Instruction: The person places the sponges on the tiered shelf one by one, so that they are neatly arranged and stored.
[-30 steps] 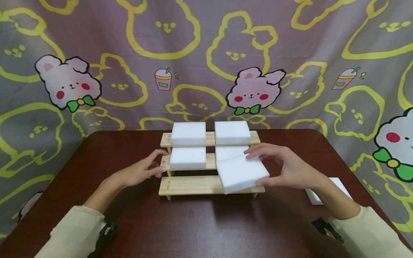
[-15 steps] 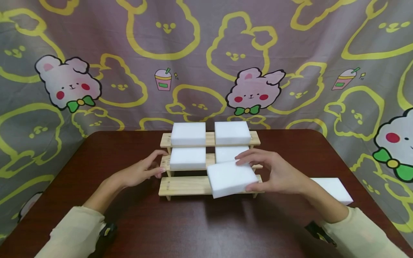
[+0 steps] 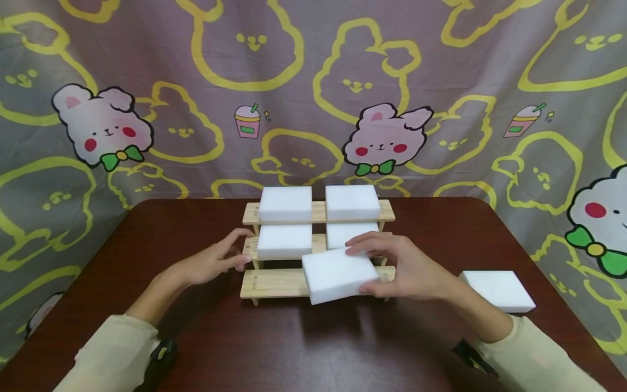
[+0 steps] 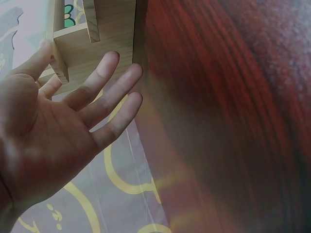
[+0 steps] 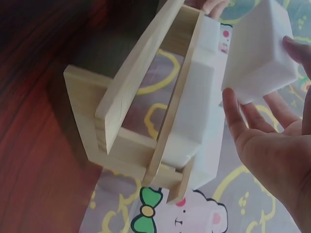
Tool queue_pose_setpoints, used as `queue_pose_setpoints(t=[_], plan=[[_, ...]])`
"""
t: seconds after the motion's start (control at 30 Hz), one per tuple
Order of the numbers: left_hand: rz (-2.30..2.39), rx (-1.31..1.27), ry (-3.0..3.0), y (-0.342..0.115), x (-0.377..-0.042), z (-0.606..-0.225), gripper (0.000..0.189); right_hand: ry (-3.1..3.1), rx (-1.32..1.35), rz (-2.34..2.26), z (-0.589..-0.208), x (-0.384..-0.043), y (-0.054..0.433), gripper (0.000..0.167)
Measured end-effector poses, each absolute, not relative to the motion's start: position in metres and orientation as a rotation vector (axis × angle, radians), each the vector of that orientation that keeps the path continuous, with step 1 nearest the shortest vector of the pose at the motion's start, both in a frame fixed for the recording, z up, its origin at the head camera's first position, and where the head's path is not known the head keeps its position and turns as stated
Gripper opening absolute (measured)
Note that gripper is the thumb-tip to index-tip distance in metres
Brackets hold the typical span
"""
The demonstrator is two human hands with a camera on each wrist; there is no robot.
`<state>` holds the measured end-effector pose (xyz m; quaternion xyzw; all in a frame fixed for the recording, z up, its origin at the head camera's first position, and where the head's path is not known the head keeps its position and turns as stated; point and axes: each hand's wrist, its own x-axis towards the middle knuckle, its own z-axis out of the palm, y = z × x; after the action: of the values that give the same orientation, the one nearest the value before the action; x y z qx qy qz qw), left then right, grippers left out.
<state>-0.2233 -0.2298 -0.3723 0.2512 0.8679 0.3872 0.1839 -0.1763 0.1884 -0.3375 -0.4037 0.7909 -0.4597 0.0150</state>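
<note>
Shifted leftward since the earlier frames: foam block point(image 3: 339, 274) in the right hand point(image 3: 407, 268), now over the middle of the lowest step of the wooden stepped rack point(image 3: 274, 282) instead of its right end; left hand point(image 3: 214, 261) unmoved. Head view: right hand grips the foam block by its right end, fingers point(image 3: 364, 242) on the far edge, thumb on the near edge, block tilted and overhanging the front of the lowest step. Left hand rests at the rack's left end, fingers straight and relaxed, touching the middle step's end, holding nothing. Two foam blocks point(image 3: 286, 203) on the top step, two more point(image 3: 284, 241) on the middle step. One spare foam block point(image 3: 497, 290) lies on the dark red bench point(image 3: 313, 348) to the right, well apart from the rack. Cartoon rabbit cloth point(image 3: 387, 139) hangs behind. Left wrist view: left hand point(image 4: 58, 126) with palm open, fingers point(image 4: 114, 97) spread beside the rack's end point(image 4: 92, 43). Right wrist view: right hand point(image 5: 272, 141) pinches the foam block point(image 5: 260, 53) above the rack point(image 5: 141, 111); shelved blocks point(image 5: 197, 111) sit against the slats.
</note>
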Motion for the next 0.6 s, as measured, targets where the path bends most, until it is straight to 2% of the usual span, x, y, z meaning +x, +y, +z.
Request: queue_pose_setpoints(t=[0.6], plan=[[1.076, 0.71, 2.465, -0.23, -0.224, -0.373, 0.051, 2.574, -1.398, -1.34, -0.344, -0.17, 0.16, 0.048]])
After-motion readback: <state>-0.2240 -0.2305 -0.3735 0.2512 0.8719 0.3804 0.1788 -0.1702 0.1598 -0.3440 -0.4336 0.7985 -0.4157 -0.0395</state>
